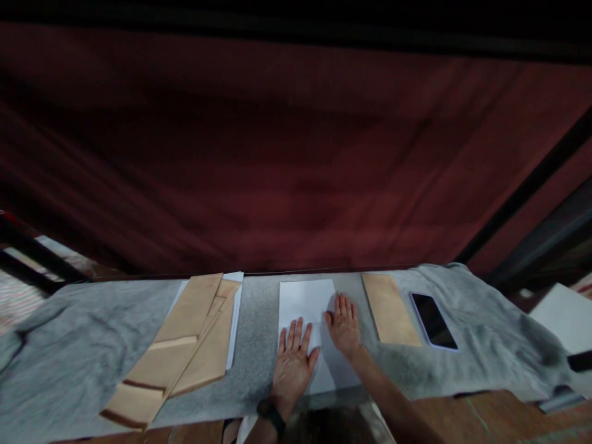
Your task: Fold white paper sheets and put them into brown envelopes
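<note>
A white sheet of paper (305, 297) with a crease across it lies on the grey cloth in front of me. My left hand (293, 364) rests flat on its lower left part, fingers spread, with a dark band on the wrist. On the sheet's right edge lies my right hand (343, 324), palm down, its fingers stretched out and holding nothing. Just right of that hand is a flat brown envelope (391, 309). To the left, several brown envelopes (178, 356) overlap in a loose pile, with white paper (235, 327) showing beneath them.
A phone (433, 320) in a pale purple case lies right of the single envelope. The grey cloth (55, 333) covers the long narrow surface and is wrinkled at both ends. A dark red panel (296, 166) rises behind it. Far right is a white object (564, 317).
</note>
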`<action>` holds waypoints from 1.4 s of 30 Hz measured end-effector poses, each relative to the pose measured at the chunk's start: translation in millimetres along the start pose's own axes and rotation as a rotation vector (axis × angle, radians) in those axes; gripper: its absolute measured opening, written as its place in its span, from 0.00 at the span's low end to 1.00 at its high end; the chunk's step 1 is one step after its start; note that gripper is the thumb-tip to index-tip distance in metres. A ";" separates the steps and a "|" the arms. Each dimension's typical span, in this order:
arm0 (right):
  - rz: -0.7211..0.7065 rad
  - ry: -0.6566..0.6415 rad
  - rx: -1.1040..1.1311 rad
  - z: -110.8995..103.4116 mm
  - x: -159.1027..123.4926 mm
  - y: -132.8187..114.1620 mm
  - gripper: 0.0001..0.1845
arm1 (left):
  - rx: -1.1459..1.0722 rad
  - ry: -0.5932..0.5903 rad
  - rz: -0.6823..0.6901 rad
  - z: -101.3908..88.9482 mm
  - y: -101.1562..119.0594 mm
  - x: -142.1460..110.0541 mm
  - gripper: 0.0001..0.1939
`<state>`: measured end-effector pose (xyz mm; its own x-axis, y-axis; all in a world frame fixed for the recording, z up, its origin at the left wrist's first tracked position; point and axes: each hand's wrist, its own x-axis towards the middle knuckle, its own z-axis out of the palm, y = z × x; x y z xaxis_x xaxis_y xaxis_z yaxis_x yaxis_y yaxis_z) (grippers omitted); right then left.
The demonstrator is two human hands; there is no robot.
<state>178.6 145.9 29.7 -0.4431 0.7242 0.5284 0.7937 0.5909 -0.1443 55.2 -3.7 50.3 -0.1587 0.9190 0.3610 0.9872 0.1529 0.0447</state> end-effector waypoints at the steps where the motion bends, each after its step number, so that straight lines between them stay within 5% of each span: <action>1: -0.045 -0.013 0.017 -6.1 -13.3 -7.1 0.32 | -0.004 -0.008 -0.005 -1.0 0.4 0.2 0.29; 4: -0.207 -0.108 0.111 -23.3 -52.8 -29.2 0.30 | -0.010 -0.045 -0.006 -3.8 1.2 1.2 0.29; 8: -0.190 -0.110 0.093 -37.4 -82.7 -36.5 0.31 | -0.008 -0.060 -0.004 -4.0 1.5 1.2 0.30; 16: -0.146 -0.076 0.017 -50.9 -95.7 6.1 0.38 | 0.037 0.038 -0.185 -4.5 -21.5 -24.3 0.31; 23: -0.113 -0.095 -0.004 -57.0 -99.8 6.3 0.36 | 0.074 0.082 -0.315 -15.5 -33.3 -39.7 0.30; 31: -0.122 -0.094 -0.019 -54.7 -100.1 7.1 0.37 | -0.086 -0.083 0.108 -20.2 30.0 -41.5 0.30; 42: -0.123 -0.061 0.002 -56.3 -99.9 5.9 0.36 | -0.142 -0.181 0.135 -31.2 -3.9 -62.8 0.31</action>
<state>251.0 57.0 23.1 -0.5613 0.6667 0.4903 0.7313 0.6769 -0.0834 61.7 -73.4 56.6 -0.0123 0.9795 0.2011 0.9897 -0.0168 0.1423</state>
